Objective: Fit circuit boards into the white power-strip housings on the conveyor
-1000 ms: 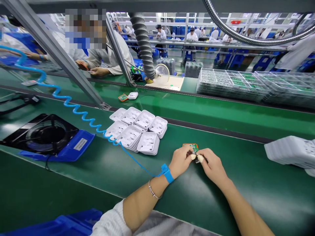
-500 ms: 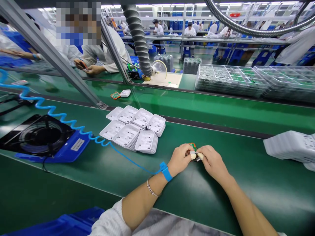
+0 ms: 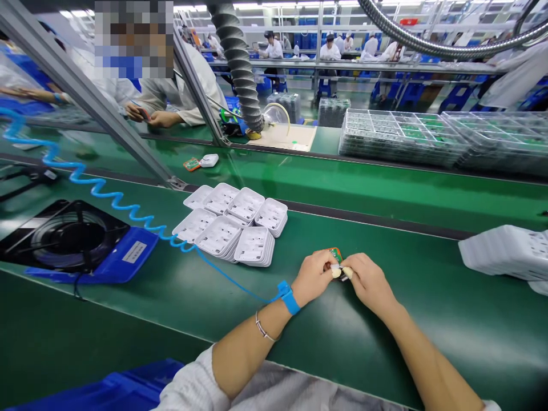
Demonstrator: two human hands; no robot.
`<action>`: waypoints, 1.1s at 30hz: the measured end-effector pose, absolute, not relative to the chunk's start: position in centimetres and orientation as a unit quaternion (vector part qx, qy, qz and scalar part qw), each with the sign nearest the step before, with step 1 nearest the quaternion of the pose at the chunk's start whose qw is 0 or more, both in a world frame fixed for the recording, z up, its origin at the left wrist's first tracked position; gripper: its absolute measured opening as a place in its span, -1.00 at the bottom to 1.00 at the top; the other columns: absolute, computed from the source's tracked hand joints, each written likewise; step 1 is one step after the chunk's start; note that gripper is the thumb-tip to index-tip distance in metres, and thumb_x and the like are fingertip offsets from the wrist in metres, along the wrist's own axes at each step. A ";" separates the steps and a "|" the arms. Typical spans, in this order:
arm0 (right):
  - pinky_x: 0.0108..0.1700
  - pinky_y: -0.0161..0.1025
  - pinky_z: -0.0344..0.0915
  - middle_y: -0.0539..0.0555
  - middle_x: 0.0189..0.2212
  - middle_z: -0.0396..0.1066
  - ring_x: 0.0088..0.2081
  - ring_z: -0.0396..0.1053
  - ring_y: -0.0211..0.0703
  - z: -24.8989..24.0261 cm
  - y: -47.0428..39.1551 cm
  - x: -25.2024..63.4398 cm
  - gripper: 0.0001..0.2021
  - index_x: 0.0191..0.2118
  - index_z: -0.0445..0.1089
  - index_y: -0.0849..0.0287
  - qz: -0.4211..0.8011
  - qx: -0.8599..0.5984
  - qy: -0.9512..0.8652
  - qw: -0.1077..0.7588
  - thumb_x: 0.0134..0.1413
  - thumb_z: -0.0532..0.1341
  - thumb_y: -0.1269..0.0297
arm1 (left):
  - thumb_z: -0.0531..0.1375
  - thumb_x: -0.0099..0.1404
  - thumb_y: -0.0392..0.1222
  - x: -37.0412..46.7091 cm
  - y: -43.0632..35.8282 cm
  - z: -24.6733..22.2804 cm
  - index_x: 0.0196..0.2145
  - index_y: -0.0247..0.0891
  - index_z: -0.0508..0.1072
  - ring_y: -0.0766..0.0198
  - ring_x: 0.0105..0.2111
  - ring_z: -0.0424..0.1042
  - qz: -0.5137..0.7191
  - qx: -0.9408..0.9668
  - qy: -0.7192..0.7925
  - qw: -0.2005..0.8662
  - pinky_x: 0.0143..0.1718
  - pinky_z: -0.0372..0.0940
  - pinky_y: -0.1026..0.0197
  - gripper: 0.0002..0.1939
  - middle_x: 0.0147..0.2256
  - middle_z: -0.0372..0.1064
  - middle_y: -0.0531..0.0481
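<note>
Both of my hands meet over the green bench, their fingers closed in a pinch. Between them is a small dark and whitish part [image 3: 343, 276], too small to make out in full. My left hand [image 3: 315, 278] grips its left side; a blue strap is round that wrist. My right hand [image 3: 367, 281] pinches the same part from the right. Pale covers sit on some fingertips. Just behind the fingers lies a green circuit board with an orange edge [image 3: 336, 253], partly hidden by my left hand. Stacks of white plastic covers [image 3: 254, 245] stand to the left.
A black fan [image 3: 77, 235] on a blue base is at the left, with a coiled blue cord [image 3: 124, 206] beside it. More white covers [image 3: 500, 254] stack at the right. Beyond the dark rail, a board and white cover [image 3: 209, 160] lie on the green belt [image 3: 342, 182]. A co-worker sits opposite.
The board and white cover on the belt have shifted left. The coiled cord has swung slightly. My hands stay in place, with small finger movement; slightly more of the orange-edged board shows.
</note>
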State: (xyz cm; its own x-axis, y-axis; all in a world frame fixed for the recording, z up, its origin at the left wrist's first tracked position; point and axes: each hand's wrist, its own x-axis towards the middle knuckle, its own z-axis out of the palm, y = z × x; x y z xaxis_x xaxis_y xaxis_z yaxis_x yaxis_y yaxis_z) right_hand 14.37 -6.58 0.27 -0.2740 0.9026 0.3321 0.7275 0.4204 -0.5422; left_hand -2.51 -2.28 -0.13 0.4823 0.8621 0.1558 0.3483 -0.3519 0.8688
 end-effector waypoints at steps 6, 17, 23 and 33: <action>-0.27 -0.21 0.17 0.07 -0.40 0.32 -0.32 0.21 -0.16 -0.9 -6.5 13.8 -0.79 -0.34 0.29 0.18 0.117 -0.516 -0.796 0.293 0.18 -0.07 0.41 | 0.06 0.11 -0.40 -2.6 -2.5 -0.8 -0.48 -0.24 0.28 0.28 -0.39 0.25 0.312 0.805 0.385 0.326 -0.32 0.13 0.27 -0.90 -0.46 0.29 0.04; -0.25 -0.22 0.25 0.08 -0.30 0.35 -0.28 0.31 -0.16 -0.8 -5.5 15.9 -0.78 -0.19 0.29 0.15 0.075 -0.648 -0.685 0.325 0.14 0.03 0.16 | 0.11 0.10 -0.34 -1.9 -1.2 -1.0 -0.46 -0.24 0.27 0.34 -0.47 0.21 0.350 0.728 0.476 0.347 -0.42 0.09 0.30 -0.95 -0.49 0.23 0.11; -0.34 -0.24 0.25 0.05 -0.38 0.36 -0.37 0.33 -0.17 -1.9 -5.0 14.1 -0.76 -0.26 0.30 0.16 0.114 -0.661 -0.684 0.285 0.06 0.09 0.10 | 0.12 0.14 -0.28 -1.6 -2.3 -0.5 -0.41 -0.24 0.30 0.33 -0.45 0.24 0.402 0.714 0.444 0.363 -0.39 0.12 0.29 -0.98 -0.47 0.28 0.09; -0.22 -0.28 0.31 0.05 -0.28 0.42 -0.28 0.39 -0.18 -0.3 -6.0 14.0 -0.72 -0.12 0.25 0.13 0.225 -0.615 -0.640 0.402 0.09 0.08 0.11 | 0.10 0.17 -0.25 -2.0 -4.1 1.2 -0.37 -0.23 0.29 0.27 -0.39 0.28 0.446 0.733 0.415 0.301 -0.28 0.19 0.19 -0.97 -0.43 0.32 0.04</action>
State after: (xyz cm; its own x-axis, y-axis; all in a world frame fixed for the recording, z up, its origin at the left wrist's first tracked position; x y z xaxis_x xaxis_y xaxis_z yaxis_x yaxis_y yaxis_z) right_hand 14.02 -5.98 -0.35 0.0786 0.9681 0.2380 0.6066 0.1430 -0.7820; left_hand -2.03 -4.08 1.18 0.2567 0.8776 0.4048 0.3403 -0.4741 0.8121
